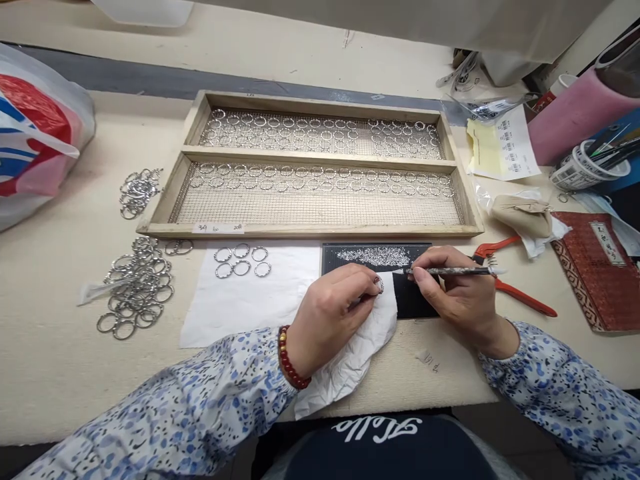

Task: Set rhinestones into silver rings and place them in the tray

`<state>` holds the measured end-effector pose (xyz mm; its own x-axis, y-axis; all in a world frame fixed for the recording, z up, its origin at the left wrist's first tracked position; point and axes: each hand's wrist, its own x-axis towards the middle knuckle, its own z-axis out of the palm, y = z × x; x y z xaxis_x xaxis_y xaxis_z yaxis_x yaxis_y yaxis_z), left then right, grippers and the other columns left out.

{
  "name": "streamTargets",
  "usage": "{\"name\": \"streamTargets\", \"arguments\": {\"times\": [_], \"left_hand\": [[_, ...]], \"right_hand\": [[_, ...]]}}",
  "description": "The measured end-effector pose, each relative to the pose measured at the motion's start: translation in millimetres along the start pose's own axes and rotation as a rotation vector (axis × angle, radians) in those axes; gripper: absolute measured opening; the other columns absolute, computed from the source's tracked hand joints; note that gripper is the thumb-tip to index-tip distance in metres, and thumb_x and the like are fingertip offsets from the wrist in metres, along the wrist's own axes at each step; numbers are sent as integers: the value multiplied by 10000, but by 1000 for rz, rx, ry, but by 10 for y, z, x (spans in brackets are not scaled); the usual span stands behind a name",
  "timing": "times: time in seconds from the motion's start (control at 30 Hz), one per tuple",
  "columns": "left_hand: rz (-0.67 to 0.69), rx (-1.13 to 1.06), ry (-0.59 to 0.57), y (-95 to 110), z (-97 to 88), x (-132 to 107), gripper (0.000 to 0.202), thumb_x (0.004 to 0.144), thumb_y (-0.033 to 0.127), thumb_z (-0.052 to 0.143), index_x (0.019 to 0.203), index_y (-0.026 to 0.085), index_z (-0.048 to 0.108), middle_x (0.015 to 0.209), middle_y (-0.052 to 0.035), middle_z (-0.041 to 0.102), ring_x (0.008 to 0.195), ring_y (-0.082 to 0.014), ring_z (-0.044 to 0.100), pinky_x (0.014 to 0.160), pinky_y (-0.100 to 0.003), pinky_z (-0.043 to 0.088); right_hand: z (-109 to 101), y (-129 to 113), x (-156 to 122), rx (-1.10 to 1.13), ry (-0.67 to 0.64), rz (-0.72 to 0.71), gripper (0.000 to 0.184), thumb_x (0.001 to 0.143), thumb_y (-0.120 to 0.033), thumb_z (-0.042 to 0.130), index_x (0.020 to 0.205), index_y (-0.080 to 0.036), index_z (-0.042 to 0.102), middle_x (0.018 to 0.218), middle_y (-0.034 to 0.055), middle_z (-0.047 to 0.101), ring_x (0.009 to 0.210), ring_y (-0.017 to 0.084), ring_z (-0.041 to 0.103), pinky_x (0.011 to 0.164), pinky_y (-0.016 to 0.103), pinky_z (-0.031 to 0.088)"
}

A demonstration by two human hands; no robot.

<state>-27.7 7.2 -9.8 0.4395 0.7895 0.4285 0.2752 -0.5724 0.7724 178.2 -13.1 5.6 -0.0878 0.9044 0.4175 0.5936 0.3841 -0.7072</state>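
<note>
Left hand (333, 303) pinches a ring (380, 285) above a white cloth (367, 340), seemingly to steady it facing the pen (450, 271). Right hand (457, 293) holds that pen in a closed writing grip, presumably for fine control. Beads (375, 256) lie close by. Most of the ring is hidden; the pen's tip blurs against white.

Sleeves (210, 393): white, blue-spotted, gathered | bracelet (290, 365): red, gold beads | garment (390, 457): navy, white lettering

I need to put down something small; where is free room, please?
Bare tabletop lies between the nearer ring pile and left sleeve; bare mesh along the tray's front wall. Right hand, pliers and booklet crowd the right.
</note>
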Motion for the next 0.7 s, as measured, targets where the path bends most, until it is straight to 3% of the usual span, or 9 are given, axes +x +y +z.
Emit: {"name": "streamTargets", "arguments": {"times": [0.27,0.47,0.7], "left_hand": [[2,-4,12,-15,2,-3,131,788,25,627,756,152,637,855,-78,724,813,-177,695,704,-291,593],[-16,-20,8,-32,3,-16,131,779,18,649,767,148,645,857,-86,723,830,-187,697,711,-297,592],[-40,-36,10,-26,-8,5,138,784,32,649,770,170,650,853,-69,729,819,-183,698,714,-317,602]], "right_hand": [[12,-9,-9,33,-44,-14,33,863,-161,605,857,-186,625,757,19,630,680,143,598,605,275,515],[56,82,-18,104,-133,-102,85,859,-115,640,917,-178,640,810,37,669,728,152,629,652,299,526],[-100,112,61,11,-398,-295,101,886,-88,578,889,-189,584,786,42,649,719,166,592,653,323,498]]}}
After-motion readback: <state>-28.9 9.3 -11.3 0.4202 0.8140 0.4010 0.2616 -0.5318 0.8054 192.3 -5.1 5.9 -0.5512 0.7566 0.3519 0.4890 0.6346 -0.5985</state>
